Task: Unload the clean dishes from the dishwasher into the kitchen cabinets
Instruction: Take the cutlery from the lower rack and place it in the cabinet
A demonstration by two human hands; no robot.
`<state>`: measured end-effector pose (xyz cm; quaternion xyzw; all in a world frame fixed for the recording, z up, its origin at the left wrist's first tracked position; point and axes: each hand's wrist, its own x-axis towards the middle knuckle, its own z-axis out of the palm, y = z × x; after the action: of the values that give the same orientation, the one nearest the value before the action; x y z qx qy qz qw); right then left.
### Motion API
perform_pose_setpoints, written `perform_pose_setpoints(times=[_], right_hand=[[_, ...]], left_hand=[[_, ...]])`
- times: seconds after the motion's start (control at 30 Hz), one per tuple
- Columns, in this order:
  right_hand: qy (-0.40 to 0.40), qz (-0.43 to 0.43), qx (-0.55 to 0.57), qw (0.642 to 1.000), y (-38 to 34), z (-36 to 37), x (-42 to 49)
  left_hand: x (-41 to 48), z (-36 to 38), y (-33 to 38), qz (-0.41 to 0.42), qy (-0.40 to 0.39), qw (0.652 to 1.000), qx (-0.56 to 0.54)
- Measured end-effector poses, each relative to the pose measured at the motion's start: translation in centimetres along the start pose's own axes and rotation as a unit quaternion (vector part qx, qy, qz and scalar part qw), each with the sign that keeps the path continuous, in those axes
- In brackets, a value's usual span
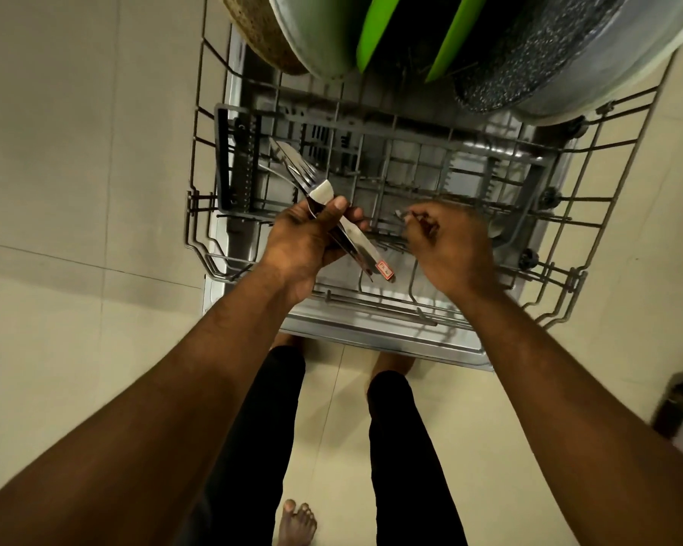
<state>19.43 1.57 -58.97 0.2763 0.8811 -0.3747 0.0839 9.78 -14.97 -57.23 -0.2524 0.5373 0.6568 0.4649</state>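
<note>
The cutlery bundle sits in the left hand above the front of the lower rack, its fingers and thumb curled tight around the handles. Fork tines and a broad flat blade fan out up-left, and one handle end carries a small red label. I count at least three pieces, though they overlap too closely for an exact number. Just beside it, the right hand reaches among the rack wires, thumb and forefinger pinched on the tip of one small metal piece. What kind of utensil it is cannot be told. The step in hand looks like gathering loose cutlery. The next move likely calls for lifting that piece straight up so it clears the wires, then adding it to the bundle without loosening the left grip. One grey cutlery basket stands at the rack's left side. At the back stand two green plates, one dark speckled pan and one pale dish. The rack rests over the open dishwasher door.
</note>
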Motion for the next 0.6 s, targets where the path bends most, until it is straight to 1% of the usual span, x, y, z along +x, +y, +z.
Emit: perform_pose_setpoints(times=[0.1, 0.2, 0.4, 0.47, 0.53, 0.6], right_hand=[[0.02, 0.048, 0.097, 0.994, -0.6, -1.3, -1.4], [0.036, 0.101, 0.182, 0.977, -2.3, -3.0, -2.4], [0.062, 0.197, 0.35, 0.914, -9.4, -9.1, -4.5], [0.058, 0.195, 0.39, 0.898, -11.8, -11.4, -5.1], [0.045, 0.175, 0.41, 0.894, -14.3, -13.9, -5.9], [0.033, 0.16, 0.444, 0.881, -16.8, -16.3, -6.8]], left_hand=[[-1.3, 0.6, 1.3, 0.011, -0.009, 1.0, 0.014], [-3.0, 1.6, 2.8, 0.019, -0.004, 0.999, 0.044], [-9.6, 4.8, 7.7, 0.021, -0.009, 0.993, 0.115], [-12.0, 5.8, 9.4, 0.025, -0.026, 0.99, 0.139], [-14.9, 6.7, 11.2, 0.031, -0.045, 0.986, 0.157], [-17.6, 7.5, 12.9, 0.04, -0.056, 0.981, 0.18]])
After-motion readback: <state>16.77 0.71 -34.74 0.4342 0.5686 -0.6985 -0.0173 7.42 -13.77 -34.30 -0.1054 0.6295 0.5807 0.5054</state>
